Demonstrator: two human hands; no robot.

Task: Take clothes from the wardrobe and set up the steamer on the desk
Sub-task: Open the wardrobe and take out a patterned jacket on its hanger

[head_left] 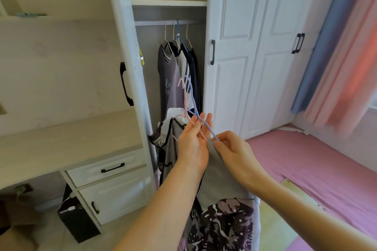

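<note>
Purple wire hanger (192, 100) and a pink one (184, 98) are both up in front of the open wardrobe (169, 3), hooks pointing up. Left hand (193, 140) is palm-up with the fingers spread loose, and the hanger wires run across those fingers, so they're resting there more than being gripped. Right hand (234, 153) is pinched shut on the lower end of the purple hanger's arm, right where the grey garment (220, 181) hangs off it. A black-and-white piece (171, 134) droops off the pink hanger just left of the left hand, and a patterned purple fabric (222, 228) hangs lowest of the bunch. Inside the wardrobe there are clothes on the rail (169, 22), a grey shirt (169, 79) and some dark stuff beside it, just behind the held hangers. Wardrobe door (130, 67) is swung open on the left, closed white doors (255, 47) on the right. Desk surface (61, 144) with drawers (106, 169) sits left of the door, well apart from the hands. Pink bed (318, 169) fills the right side, curtains (336, 47) behind it. Open floor is just the narrow strip between desk and bed.
</note>
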